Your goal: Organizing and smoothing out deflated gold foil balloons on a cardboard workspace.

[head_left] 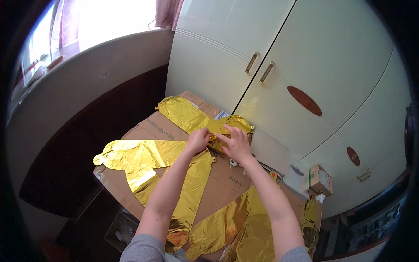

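Flat, shiny gold foil balloons lie spread over brown cardboard (227, 185). My left hand (199, 140) is closed, its fingertips pinching the near edge of the far foil balloon (183, 114). Just to its right, my right hand (238, 144) has its fingers apart and bent over the crumpled part of that same balloon, thumb toward the left hand. What lies under the right fingers is partly hidden. Below my left forearm, another foil balloon (131, 153) stretches left and toward me. More gold foil (253, 231) lies beneath my right forearm.
A small white roll (233, 163) sits on the cardboard by my right wrist. Pale cabinet doors (266, 35) with metal handles rise behind the work surface. To the right stands a small open box (321, 180). A clear bin (122, 229) is low at left.
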The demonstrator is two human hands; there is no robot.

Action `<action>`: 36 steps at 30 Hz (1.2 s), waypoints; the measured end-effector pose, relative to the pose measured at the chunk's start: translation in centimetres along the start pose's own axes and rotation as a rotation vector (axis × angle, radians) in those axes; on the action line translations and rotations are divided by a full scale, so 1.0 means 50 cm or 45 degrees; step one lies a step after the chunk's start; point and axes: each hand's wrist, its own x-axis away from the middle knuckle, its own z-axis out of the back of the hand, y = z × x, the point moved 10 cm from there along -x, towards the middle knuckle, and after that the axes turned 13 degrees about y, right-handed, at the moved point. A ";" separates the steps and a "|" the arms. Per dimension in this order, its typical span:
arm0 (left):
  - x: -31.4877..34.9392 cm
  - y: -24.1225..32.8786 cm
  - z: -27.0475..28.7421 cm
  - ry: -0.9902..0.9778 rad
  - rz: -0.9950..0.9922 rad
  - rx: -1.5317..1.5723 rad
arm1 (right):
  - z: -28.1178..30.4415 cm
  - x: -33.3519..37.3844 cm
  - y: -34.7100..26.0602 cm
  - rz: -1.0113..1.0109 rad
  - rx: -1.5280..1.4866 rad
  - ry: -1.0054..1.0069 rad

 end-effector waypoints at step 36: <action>0.010 0.030 -0.006 -0.133 0.037 0.083 | -0.019 -0.018 0.040 -0.302 0.097 0.142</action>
